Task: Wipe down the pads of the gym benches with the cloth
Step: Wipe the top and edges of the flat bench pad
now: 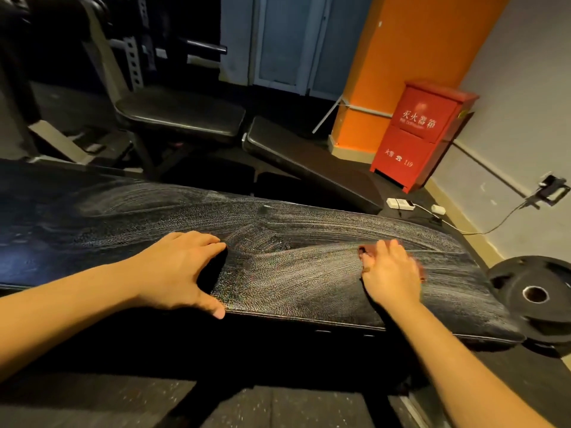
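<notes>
Right hand (392, 273): fingers flat, pressing brownish cloth (364, 250) onto near pad (293, 273), centre-right of frame. Left hand (179, 270): spread, braced on pad. Pad largely streaked wet; two farther pads (179, 117), upper centre, seemingly undone.

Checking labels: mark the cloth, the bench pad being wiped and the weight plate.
cloth (366, 251), head view, reddish corner showing beside the right hand (391, 273).
bench pad (293, 273), head view, streaked top surface near its middle.
weight plate (508, 281), head view, black face left of its centre hole.
</notes>
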Demonstrator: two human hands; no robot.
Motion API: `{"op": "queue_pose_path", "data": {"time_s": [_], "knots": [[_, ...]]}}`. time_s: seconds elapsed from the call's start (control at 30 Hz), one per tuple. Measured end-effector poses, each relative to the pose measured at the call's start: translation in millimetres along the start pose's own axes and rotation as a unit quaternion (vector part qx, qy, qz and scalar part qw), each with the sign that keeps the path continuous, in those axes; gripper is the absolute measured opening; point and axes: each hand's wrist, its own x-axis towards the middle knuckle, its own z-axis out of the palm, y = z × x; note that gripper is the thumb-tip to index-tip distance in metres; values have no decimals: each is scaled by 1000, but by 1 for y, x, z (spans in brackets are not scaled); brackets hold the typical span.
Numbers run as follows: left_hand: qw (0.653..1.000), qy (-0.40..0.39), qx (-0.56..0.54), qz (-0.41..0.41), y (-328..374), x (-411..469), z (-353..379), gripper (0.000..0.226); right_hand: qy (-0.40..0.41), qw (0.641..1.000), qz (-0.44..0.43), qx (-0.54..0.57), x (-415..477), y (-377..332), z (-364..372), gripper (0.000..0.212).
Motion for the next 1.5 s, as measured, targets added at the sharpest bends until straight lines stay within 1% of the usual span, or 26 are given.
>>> {"op": "queue_pose_path", "data": {"time_s": [0.03,0.1,0.13,0.2,0.27,0.3,0.33,0.4,0.43,0.5,0.53,0.6,0.67,0.7,0.77,0.83,0.9,1.0,1.1,1.13,1.2,1.27,1.3,1.37,1.43,1.5], "knots": [[1000,2,-1,-3,0,0,1,136,12,1000,-16,10,-5,-26,4,50],[1000,12,2,-15,0,0,1,139,11,989,-121,81,-26,-94,10,54],[1000,17,4,-24,1,0,1,140,-1,973,-202,111,-40,-125,11,57],[999,28,7,-41,1,-4,1,139,-58,922,-363,122,-71,-156,6,63],[998,39,-4,-45,-1,-11,6,135,-81,882,-452,103,-68,-135,0,64],[998,45,-15,-45,-3,-15,9,132,-80,883,-450,105,-56,-114,-2,62],[997,51,-25,-44,-5,-19,12,129,-81,899,-416,108,-40,-91,-5,56],[996,62,-39,-46,-10,-27,18,125,-64,946,-296,112,1,-51,-11,35],[996,67,-39,-47,-11,-28,20,123,-51,968,-227,94,21,-44,-14,31],[996,69,-22,-49,-13,-27,18,126,-40,992,-115,27,50,-66,-13,41],[996,70,-11,-51,-15,-24,15,129,-35,996,-86,6,56,-91,-10,46],[996,68,-2,-64,-18,-20,11,138,-14,994,-111,-5,54,-145,-4,46],[995,58,-7,-75,-23,-20,11,144,24,974,-217,56,34,-187,-1,34],[995,55,-13,-78,-25,-20,12,146,22,961,-262,89,22,-194,3,31],[995,54,-23,-75,-28,-18,15,150,-2,945,-304,122,6,-182,6,42],[995,57,-21,-74,-30,-14,15,154,-30,947,-293,126,11,-149,1,59],[996,48,-5,-70,-30,-10,13,157,-49,956,-270,106,19,-113,-3,65],[997,40,10,-69,-29,-7,15,159,-53,964,-219,143,22,-87,-7,60],[997,34,3,-71,-28,-4,12,158,-7,954,-197,228,13,-119,-8,41],[997,26,3,-73,-27,-4,10,157,6,947,-212,240,7,-140,-9,38],[997,19,5,-74,-27,-5,10,148,-4,931,-280,234,-17,-186,-6,41],[996,48,13,-69,-26,-8,12,126,-34,912,-374,166,-51,-216,-4,52],[996,56,17,-73,-25,-11,12,121,-42,898,-417,131,-63,-213,-5,55],[995,49,24,-82,-26,-15,13,137,-20,885,-457,90,-67,-175,-11,55],[995,34,32,-92,-27,-19,12,152,3,917,-391,72,-49,-123,-13,55],[995,32,31,-93,-30,-23,10,148,1,963,-261,67,-11,-84,-15,48]]}}
